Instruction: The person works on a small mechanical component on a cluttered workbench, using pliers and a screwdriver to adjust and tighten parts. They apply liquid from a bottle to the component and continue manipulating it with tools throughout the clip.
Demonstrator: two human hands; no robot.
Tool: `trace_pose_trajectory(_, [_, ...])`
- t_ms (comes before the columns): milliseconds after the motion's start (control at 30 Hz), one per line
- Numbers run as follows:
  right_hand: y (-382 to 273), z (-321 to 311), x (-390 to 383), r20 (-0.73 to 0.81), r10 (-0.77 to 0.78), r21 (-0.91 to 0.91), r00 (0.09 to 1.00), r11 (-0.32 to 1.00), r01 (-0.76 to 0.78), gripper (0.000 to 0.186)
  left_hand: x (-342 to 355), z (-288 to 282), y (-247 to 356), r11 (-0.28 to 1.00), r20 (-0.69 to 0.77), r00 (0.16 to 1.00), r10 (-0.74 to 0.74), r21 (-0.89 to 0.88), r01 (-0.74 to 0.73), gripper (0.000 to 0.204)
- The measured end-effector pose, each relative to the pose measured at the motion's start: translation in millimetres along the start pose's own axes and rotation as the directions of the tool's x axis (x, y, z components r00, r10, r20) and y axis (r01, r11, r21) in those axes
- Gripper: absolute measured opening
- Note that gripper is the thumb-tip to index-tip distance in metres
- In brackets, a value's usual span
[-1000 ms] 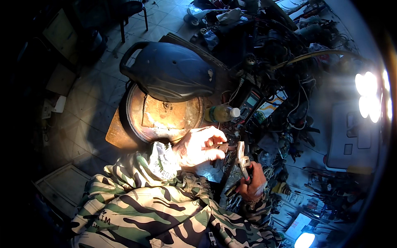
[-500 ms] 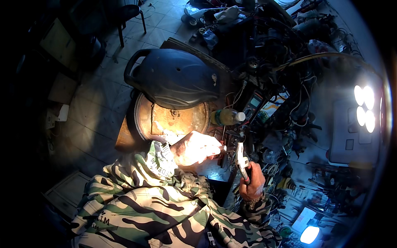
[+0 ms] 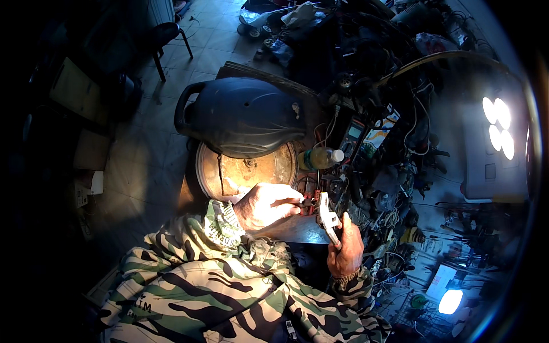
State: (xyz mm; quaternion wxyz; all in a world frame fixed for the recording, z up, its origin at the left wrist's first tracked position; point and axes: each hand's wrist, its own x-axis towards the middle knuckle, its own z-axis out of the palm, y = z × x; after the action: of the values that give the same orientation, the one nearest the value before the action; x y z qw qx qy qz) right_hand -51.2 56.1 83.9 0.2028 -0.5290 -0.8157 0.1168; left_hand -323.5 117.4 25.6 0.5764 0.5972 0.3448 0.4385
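Note:
My left hand (image 3: 267, 204) is brightly lit, with thumb and forefinger pinched on a small dark part (image 3: 307, 202) whose kind I cannot make out. To its right, my right hand (image 3: 346, 248) is closed around the handle of a pale metal plier-like tool (image 3: 327, 212). The tool's long head points away from me, close to the small part; whether they touch is unclear. Red-handled tools (image 3: 309, 210) lie just beyond my left fingertips. Behind my left hand is a round, rusty metal disc (image 3: 210, 171), partly covered by a large dark plastic housing (image 3: 243, 111) with a loop handle.
A bottle of yellowish liquid (image 3: 318, 159) lies right of the disc, near a multimeter (image 3: 353, 135). Tangled cables and parts (image 3: 394, 188) crowd the right side. Bright lamps (image 3: 498, 127) shine at far right, another lamp (image 3: 450, 301) lower down. A chair (image 3: 164, 35) stands at far left.
The tool in my right hand has moved slightly left and away from me, nearer to my left fingertips. The view has shifted a little. Both hands keep their grip.

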Motion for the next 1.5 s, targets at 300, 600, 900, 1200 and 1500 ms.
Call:
trace_pose_trajectory(300, [1,20,-20,-0.032,0.358,0.032,0.933,0.933,-0.358,0.046,-8,0,-34,0.985,-0.013,0.999,-0.048,-0.169,0.045,0.026])
trace_pose_trajectory(600, [94,158,-101,-0.002,0.733,-0.150,0.680,0.672,-0.725,0.042,-27,-15,-38,0.992,-0.063,0.994,-0.088,-0.092,0.082,0.031])
trace_pose_trajectory(900, [119,205,-132,0.015,0.783,-0.143,0.621,0.617,-0.774,0.061,-31,-13,-34,0.987,-0.058,0.991,-0.124,-0.106,0.117,0.030])
trace_pose_trajectory(1200, [137,214,-131,0.084,0.743,-0.197,0.664,0.665,-0.720,0.063,-51,9,-51,0.972,-0.166,0.959,-0.229,-0.097,0.215,0.035])
trace_pose_trajectory(1500, [64,147,-32,0.097,0.303,0.318,0.948,0.893,-0.318,0.044,-53,14,-54,0.950,-0.300,0.945,-0.128,0.237,0.204,0.031])
